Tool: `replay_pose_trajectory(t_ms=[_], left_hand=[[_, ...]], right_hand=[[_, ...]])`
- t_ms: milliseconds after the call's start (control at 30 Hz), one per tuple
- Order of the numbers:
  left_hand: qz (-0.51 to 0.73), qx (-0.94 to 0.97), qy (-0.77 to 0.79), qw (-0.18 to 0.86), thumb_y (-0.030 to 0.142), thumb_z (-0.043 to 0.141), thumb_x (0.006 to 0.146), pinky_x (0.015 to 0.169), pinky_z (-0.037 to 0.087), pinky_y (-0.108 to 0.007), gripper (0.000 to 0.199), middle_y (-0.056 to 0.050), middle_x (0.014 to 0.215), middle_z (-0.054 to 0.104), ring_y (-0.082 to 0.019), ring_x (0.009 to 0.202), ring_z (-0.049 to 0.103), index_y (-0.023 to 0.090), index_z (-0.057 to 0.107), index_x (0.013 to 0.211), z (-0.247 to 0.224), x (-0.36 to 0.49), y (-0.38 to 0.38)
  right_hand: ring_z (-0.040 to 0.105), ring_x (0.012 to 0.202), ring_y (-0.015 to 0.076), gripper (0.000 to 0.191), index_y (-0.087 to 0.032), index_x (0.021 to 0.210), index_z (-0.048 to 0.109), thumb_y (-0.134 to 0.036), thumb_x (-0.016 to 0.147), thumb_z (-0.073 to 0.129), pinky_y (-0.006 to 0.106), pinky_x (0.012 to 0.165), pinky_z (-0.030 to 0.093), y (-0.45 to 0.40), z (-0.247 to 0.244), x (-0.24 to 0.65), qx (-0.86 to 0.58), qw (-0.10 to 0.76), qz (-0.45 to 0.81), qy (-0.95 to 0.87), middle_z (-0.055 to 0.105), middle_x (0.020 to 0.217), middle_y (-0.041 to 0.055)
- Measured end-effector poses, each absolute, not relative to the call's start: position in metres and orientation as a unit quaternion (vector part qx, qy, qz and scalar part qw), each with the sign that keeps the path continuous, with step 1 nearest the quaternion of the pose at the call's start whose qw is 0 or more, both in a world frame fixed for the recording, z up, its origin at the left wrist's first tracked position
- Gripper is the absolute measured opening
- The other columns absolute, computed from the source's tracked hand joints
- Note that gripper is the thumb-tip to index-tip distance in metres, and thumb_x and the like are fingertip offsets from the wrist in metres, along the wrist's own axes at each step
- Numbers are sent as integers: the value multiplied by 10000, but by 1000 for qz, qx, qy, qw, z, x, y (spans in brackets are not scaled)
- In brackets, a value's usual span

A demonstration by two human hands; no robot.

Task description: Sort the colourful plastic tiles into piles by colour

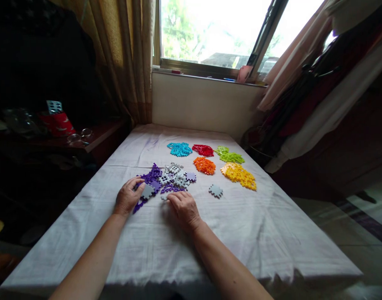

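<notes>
My left hand (127,196) is closed at the left edge of the purple pieces, its fingers and thumb on a flat grey square tile (148,191) with toothed edges. Purple interlocking pieces (153,171) lie under and around that tile. To the right, my right hand (183,209) pinches a small grey piece (164,198) just above the cloth; most of it is hidden by the fingers. Grey lattice pieces (180,179) are heaped beyond my hands, mixed with purple ones. A separate grey toothed tile (215,191) lies flat to the right of my right hand.
Farther back are piles of blue (179,149), red (203,150), orange (204,165), green (232,157) and yellow pieces (239,175). They lie on a white cloth (265,237) over the table. A dark side table with a red container (57,124) stands left; clothes hang right.
</notes>
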State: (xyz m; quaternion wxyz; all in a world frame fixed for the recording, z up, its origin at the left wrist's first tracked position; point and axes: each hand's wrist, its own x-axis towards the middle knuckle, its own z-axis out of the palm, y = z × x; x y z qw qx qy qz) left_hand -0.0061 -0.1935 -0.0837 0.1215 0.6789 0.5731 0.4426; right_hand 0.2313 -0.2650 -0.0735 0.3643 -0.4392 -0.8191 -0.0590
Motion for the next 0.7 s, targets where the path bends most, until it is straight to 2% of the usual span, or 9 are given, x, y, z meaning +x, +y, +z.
replay_pose_trajectory(t_ms=[100,200,433,533,700], left_hand=[[390,723,563,94,590,518,830,1091,431,-426,466,-104,1276,657,-264,1204,599,217,704,1039,-84,-4,-195],[335,754,562,54,642,535,815,1117,390,-470,528,-107,1386,581,-293,1296,525,245,692,1125,-87,-3,-196],[258,792,554,5,648,601,767,1147,294,-557,622,-126,1500,460,-351,1409,375,262,630,1253,-92,-6,-202],[240,800,550,6,627,614,759,1151,280,-567,649,-140,1521,429,-365,1431,338,244,608,1283,-92,-10,-205],[235,803,548,7,540,617,790,1150,294,-550,563,-130,1538,410,-345,1430,352,259,602,1277,-92,-13,-207]], right_hand=[[637,855,176,343,-204,949,684,-310,1025,368,284,818,448,-257,-72,249,-510,432,-54,-742,730,909,74],[640,782,181,418,-193,899,699,-383,1017,345,269,744,442,-250,-70,286,-626,451,-28,-635,721,827,73],[580,672,162,325,-196,938,744,-363,936,465,247,612,333,-245,-69,380,-816,376,33,-438,720,800,54],[535,642,158,327,-204,939,755,-371,926,475,250,584,296,-246,-74,394,-842,350,40,-408,707,778,51],[524,673,159,351,-217,967,761,-394,930,460,254,591,302,-244,-84,396,-844,342,16,-414,695,813,53]])
